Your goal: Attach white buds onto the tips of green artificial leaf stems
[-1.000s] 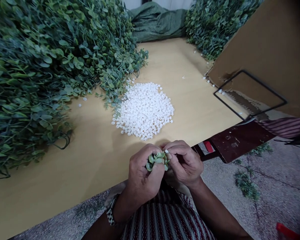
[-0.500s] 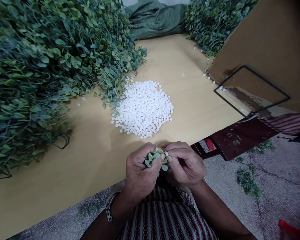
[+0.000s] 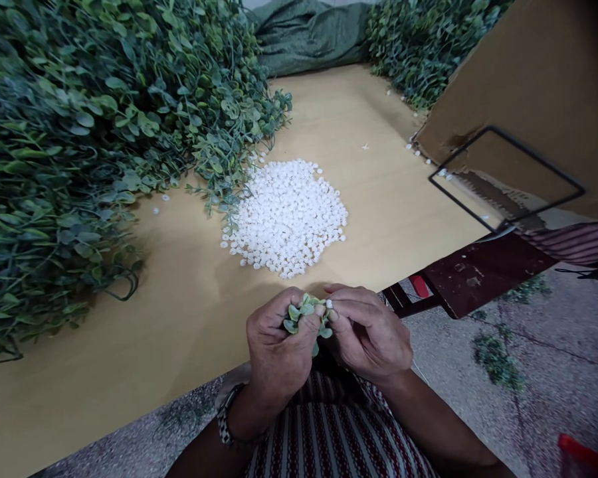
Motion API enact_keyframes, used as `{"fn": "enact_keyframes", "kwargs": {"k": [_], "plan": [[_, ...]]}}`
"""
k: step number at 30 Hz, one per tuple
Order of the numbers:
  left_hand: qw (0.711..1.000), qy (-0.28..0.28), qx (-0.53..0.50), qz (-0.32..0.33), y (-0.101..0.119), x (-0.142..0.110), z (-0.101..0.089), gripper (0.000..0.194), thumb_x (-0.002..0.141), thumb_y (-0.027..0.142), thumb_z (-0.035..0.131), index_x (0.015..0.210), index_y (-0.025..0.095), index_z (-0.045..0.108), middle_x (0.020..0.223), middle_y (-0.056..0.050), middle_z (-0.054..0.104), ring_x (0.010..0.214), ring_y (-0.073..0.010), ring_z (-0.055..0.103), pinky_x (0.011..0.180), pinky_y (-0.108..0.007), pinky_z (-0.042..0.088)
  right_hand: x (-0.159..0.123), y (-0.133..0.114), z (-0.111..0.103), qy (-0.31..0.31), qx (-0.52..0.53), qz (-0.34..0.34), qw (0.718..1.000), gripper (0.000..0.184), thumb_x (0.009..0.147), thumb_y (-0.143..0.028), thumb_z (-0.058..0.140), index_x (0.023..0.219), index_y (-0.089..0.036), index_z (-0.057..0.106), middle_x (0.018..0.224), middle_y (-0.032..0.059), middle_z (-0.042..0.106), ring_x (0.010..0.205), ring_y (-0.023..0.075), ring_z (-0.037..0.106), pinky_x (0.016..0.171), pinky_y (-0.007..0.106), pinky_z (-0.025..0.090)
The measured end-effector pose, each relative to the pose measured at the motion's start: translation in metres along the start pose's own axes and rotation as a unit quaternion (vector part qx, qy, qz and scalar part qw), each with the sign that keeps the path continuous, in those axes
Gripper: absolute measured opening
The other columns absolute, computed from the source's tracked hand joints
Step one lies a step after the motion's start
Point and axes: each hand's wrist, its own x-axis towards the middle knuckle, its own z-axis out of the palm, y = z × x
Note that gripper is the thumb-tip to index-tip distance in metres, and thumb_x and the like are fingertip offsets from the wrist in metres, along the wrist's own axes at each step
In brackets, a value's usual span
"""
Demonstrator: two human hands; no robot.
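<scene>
My left hand (image 3: 274, 352) is closed round a small sprig of artificial green leaves (image 3: 303, 315), held over the near edge of the yellow table (image 3: 189, 312). My right hand (image 3: 371, 335) is curled beside it, its fingertips pinching a tiny white plastic piece (image 3: 329, 304) against the sprig. Both hands touch each other just above my striped lap. A heap of the same white pieces (image 3: 286, 216) lies on the table a little beyond my hands.
A large pile of artificial foliage (image 3: 80, 139) covers the table's left side, with more foliage (image 3: 418, 46) at the back right. A cardboard sheet (image 3: 533, 86) with a black wire frame (image 3: 503, 179) leans at right. A dark red stool (image 3: 471, 275) stands beside the table.
My hands have shifted slightly left and up with the sprig, and the sprig has turned a little in my fingers. The view has tilted slightly.
</scene>
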Motion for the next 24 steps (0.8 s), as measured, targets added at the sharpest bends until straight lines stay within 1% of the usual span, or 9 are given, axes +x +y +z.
{"fn": "enact_keyframes", "kwargs": {"k": [9,13,16,20,24], "plan": [[1.0,-0.002,-0.013,0.013,-0.008,-0.0021,-0.0026,0.027,0.08,0.02,0.066,0.058,0.017,0.051,0.055,0.005,0.041,0.051,-0.0074,0.037,0.049,-0.019,0.035,0.0055,-0.0048,0.0002,-0.01,-0.01,0.001,1.0,0.027,0.079,0.001,0.064,0.102,-0.012,0.066,0.082,0.0079,0.072,0.083,0.0194,0.073,0.076,0.034,0.066],[1.0,-0.004,0.004,0.027,-0.0079,-0.0005,-0.003,0.027,0.08,0.02,0.066,0.058,0.016,0.052,0.055,0.005,0.042,0.051,-0.0072,0.037,0.049,-0.019,0.035,0.003,-0.0049,0.0,-0.008,-0.026,-0.007,1.0,0.029,0.08,0.0,0.064,0.106,-0.013,0.065,0.086,0.0079,0.073,0.086,0.0201,0.073,0.076,0.037,0.067],[0.999,-0.006,0.007,0.033,-0.0064,0.0002,-0.0033,0.027,0.08,0.019,0.065,0.057,0.016,0.051,0.054,0.005,0.041,0.05,-0.0072,0.037,0.048,-0.019,0.034,0.0024,-0.0061,-0.0001,-0.009,-0.056,-0.015,0.998,0.03,0.081,-0.001,0.064,0.108,-0.014,0.065,0.088,0.0077,0.074,0.085,0.0193,0.073,0.075,0.036,0.067],[1.0,0.001,0.012,0.02,-0.0043,-0.0006,-0.0037,0.026,0.079,0.019,0.065,0.056,0.016,0.053,0.053,0.004,0.042,0.049,-0.0078,0.037,0.047,-0.02,0.035,0.0035,-0.0082,-0.0004,-0.01,-0.07,-0.016,0.997,0.03,0.081,-0.001,0.064,0.108,-0.014,0.066,0.088,0.008,0.075,0.086,0.0201,0.074,0.074,0.035,0.067],[1.0,0.005,0.011,-0.004,-0.0035,-0.0013,-0.0033,0.027,0.079,0.022,0.065,0.055,0.017,0.053,0.052,0.004,0.043,0.049,-0.0088,0.04,0.047,-0.022,0.036,0.0047,-0.0093,-0.0006,-0.016,-0.063,-0.019,0.998,0.032,0.081,-0.001,0.064,0.11,-0.015,0.066,0.087,0.0084,0.075,0.087,0.0215,0.074,0.073,0.036,0.068]]}}
